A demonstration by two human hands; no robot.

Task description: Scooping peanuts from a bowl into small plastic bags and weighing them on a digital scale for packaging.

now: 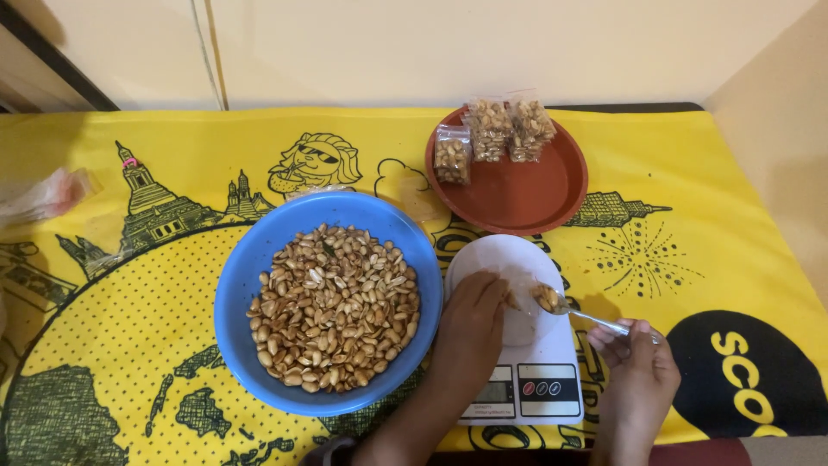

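Home packing spot, kitchen scale [526, 380], bowl of peanuts [332, 302], yellow printed tablecloth [716, 224]

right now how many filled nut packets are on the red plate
3. All sit at the far rim of the red plate: a small left packet, a middle packet and a right packet. None seems hidden.

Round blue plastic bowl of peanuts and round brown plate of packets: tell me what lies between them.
Head view: only bare yellow printed cloth lies between blue bowl and brown plate.
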